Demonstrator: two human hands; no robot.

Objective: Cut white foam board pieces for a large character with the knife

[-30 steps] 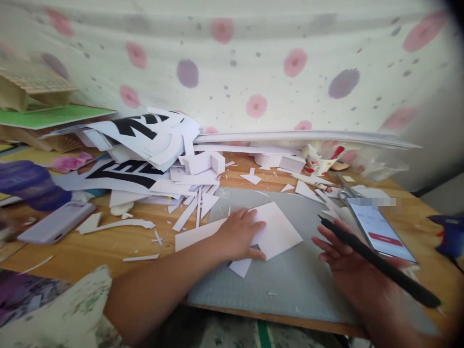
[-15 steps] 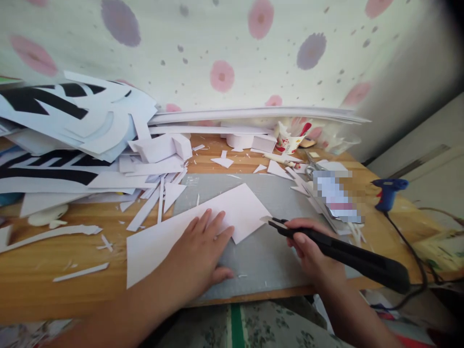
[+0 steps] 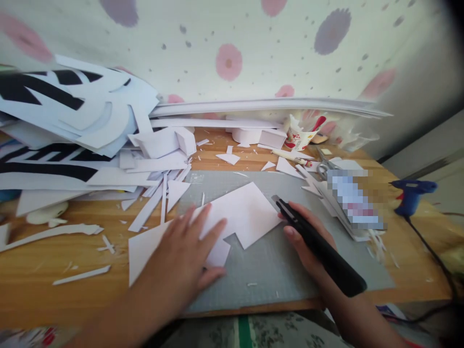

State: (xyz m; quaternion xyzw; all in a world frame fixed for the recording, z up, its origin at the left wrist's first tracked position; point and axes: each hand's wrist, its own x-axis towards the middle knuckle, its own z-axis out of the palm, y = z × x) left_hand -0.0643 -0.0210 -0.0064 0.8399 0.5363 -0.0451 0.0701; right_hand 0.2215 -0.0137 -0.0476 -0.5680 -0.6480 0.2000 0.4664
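My left hand (image 3: 194,244) rests with spread fingers on a white sheet of card or foam board (image 3: 248,210). The sheet has a notch in its near edge and lies partly on a grey cutting mat (image 3: 268,270), its left end over the wooden table. In my right hand (image 3: 308,237) is a black utility knife (image 3: 321,246), gripped along its body. Its short blade points up and left, close to the sheet's right corner; whether it touches the sheet I cannot tell.
White offcuts (image 3: 148,205) and a pile of black-and-white sheets (image 3: 72,111) cover the left side. At right are a phone (image 3: 355,198), scissors (image 3: 322,164), a paper cup (image 3: 299,137) and a blue glue gun (image 3: 413,193) with its cord. Long white strips (image 3: 253,106) lie along the back.
My left hand has slid slightly left on the sheet, uncovering more of the notch. The knife has swung to a steeper angle near the right corner. The whole view has shifted a little.
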